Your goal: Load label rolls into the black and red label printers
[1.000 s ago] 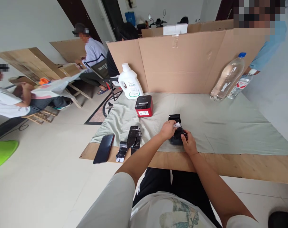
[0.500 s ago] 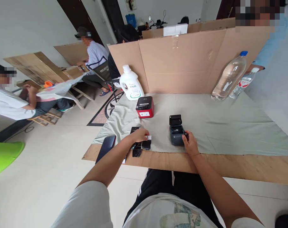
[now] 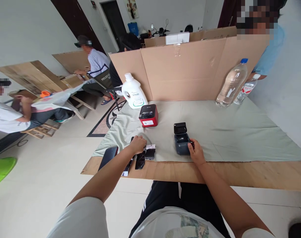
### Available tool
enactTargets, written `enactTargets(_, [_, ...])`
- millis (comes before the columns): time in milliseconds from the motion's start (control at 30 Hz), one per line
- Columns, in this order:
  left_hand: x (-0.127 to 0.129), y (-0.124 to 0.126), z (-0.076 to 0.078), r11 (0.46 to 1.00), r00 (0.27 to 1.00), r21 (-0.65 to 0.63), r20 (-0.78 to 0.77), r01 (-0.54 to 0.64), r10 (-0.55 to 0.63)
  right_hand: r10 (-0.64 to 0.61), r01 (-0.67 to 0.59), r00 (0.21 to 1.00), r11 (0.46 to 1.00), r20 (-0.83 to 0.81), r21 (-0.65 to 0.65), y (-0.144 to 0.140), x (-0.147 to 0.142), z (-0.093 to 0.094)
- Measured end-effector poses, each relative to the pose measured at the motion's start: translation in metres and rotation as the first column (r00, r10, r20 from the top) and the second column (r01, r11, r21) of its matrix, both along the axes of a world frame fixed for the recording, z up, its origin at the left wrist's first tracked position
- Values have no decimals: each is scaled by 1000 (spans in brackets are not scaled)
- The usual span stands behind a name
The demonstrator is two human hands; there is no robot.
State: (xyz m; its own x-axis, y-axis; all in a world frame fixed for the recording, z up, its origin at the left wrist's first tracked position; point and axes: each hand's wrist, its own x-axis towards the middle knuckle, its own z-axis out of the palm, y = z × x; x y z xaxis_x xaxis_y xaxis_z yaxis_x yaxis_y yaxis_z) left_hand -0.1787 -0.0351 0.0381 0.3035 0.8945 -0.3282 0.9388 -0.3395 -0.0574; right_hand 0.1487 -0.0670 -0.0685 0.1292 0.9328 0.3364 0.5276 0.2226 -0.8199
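The left hand [image 3: 137,144] is resting on a cluster of small black glossy packets [image 3: 143,155] near the front edge of the surface [image 3: 252,172], its fingers curled over the top of them; whether they are actually gripping a packet cannot be told. A small white-labelled piece [image 3: 150,146] is lying just beside the hand, on the right end of the cluster. The right hand [image 3: 195,152] is holding the right side of a small dark grey box-shaped label printer [image 3: 181,144] with its lid standing open, fingers closed against its side. The printer is sitting on the pale green cloth [image 3: 227,132], near the front edge and about the middle of the surface. A black smartphone [image 3: 108,157] is lying at the front left corner. A red and black printer [image 3: 148,115] is standing behind the packets, and a white plastic jug [image 3: 133,92] is standing further back by the brown cardboard screen [image 3: 190,71].
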Motion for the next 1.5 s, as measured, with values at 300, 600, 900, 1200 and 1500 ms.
enactTargets(300, [51,-4,76,740,882,-597,471,311,10,-65,44,992,982,110,185,-2,-6,1])
enactTargets(600, [158,51,16,918,660,-221,749,328,-56,-3,-71,965,959,262,273,-13,-4,14])
enactTargets(900, [177,57,-9,980,892,21,411,197,-188,39,-109,964,960,264,256,-11,-1,16])
enactTargets(1200, [187,48,-19,963,936,198,267,181,-231,0,-91,964,939,265,331,-8,-2,17])
enactTargets(1500, [163,48,-34,887,661,434,714,-159,-231,41,-115,964,955,263,273,-8,-3,17])
